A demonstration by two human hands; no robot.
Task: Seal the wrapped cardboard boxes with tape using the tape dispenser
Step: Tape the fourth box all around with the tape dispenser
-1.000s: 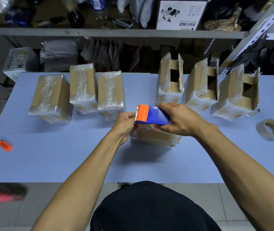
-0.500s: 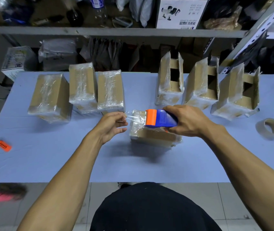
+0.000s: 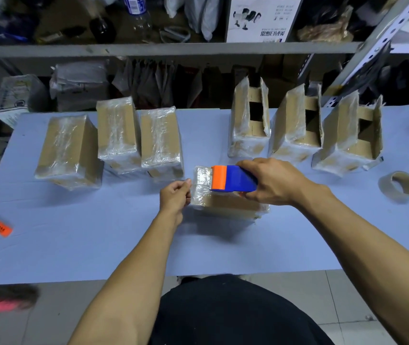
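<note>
Sideways, the tape dispenser (image 3: 233,178) lies, orange end pointing left

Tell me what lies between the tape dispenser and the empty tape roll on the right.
In the head view, only the right hand gripping the tape dispenser, then bare table up to the empty tape roll.

head-worn view, looking forward and down, table (image 3: 74,250) close

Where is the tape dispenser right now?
In the head view, the tape dispenser sits mid-table, gripped by the right hand atop the wrapped box, just right of the left hand.
</note>
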